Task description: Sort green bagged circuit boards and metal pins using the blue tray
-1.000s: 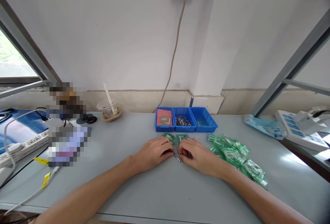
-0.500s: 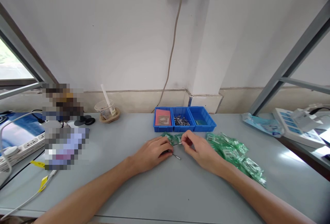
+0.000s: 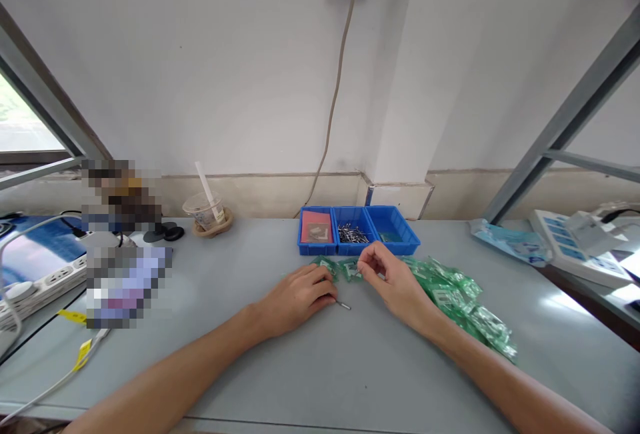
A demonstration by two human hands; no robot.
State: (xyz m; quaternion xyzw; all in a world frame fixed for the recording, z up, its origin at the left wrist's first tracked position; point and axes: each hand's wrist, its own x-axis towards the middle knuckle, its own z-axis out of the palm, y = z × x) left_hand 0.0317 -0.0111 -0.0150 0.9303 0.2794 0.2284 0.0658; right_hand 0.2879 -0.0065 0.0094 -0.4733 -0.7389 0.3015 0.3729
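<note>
My left hand (image 3: pixel 300 295) rests on the grey table (image 3: pixel 320 367), fingers curled around a thin metal tool (image 3: pixel 343 305) whose tip sticks out to the right. My right hand (image 3: pixel 387 277) is raised a little above the table, thumb and forefinger pinched on something too small to make out. Just behind both hands lie two small green packets (image 3: pixel 343 267). A pile of green packets (image 3: pixel 460 301) spreads out to the right of my right hand.
Three joined blue bins (image 3: pixel 357 230) stand at the back: one holds a pink pad, the middle one metal pins. A plastic cup with a straw (image 3: pixel 206 211) sits back left, a power strip (image 3: pixel 45 281) and cables at far left, white devices (image 3: pixel 575 244) at far right.
My right hand has lifted away from the left hand and moved back toward the bins, now pinching. The left hand has stayed on the tool.
</note>
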